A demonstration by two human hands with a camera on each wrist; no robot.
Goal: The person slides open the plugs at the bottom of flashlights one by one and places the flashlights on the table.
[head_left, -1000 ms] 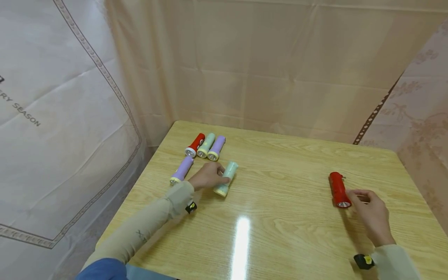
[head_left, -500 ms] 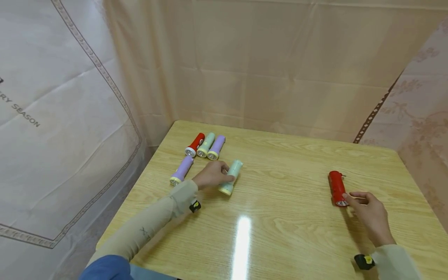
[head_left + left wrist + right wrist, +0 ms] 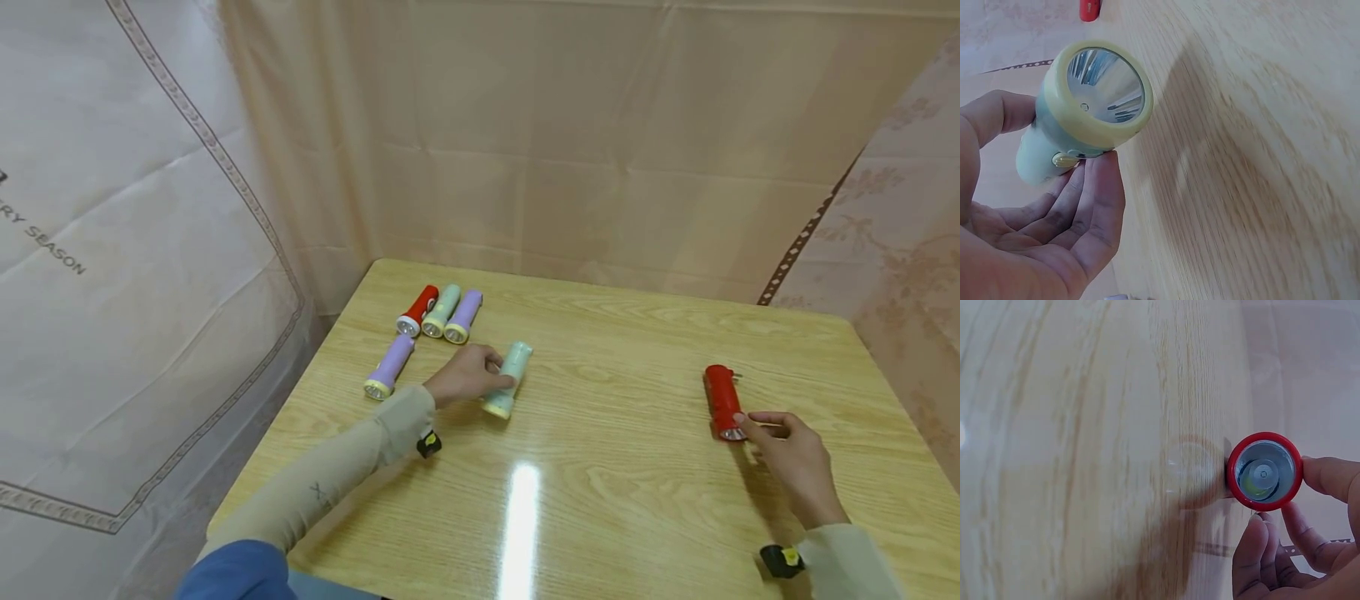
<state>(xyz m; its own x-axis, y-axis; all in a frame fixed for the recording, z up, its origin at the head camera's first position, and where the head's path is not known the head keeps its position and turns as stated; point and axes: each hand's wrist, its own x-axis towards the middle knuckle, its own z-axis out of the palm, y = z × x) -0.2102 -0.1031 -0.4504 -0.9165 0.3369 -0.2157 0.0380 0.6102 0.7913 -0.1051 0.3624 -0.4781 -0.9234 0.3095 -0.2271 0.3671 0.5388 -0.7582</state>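
Observation:
In the head view my left hand (image 3: 468, 375) holds a mint-green flashlight (image 3: 516, 364) between thumb and fingers. The left wrist view shows its pale yellow head (image 3: 1060, 84) and yellow switch (image 3: 1065, 160), lens toward the camera, with a shadow on the wood beside it. Far to the right, my right hand (image 3: 793, 458) pinches a red flashlight (image 3: 722, 396) near its lens end. Seen from the right wrist, the thumb is at the red rim (image 3: 1300, 472) and a finger meets it from below. The flashlight's body is hidden behind its head there.
At the table's back left lie a red flashlight with a white head (image 3: 418, 310), a green flashlight (image 3: 442, 310) and a purple flashlight (image 3: 465, 315) side by side. Another purple flashlight (image 3: 390, 367) lies in front of them. Beige cloth (image 3: 525, 167) hangs behind the wooden table (image 3: 615, 500).
My left hand has moved a little to the right, carrying the green flashlight. The right hand's thumb has come onto the red flashlight's lens end, and that flashlight has shifted very slightly.

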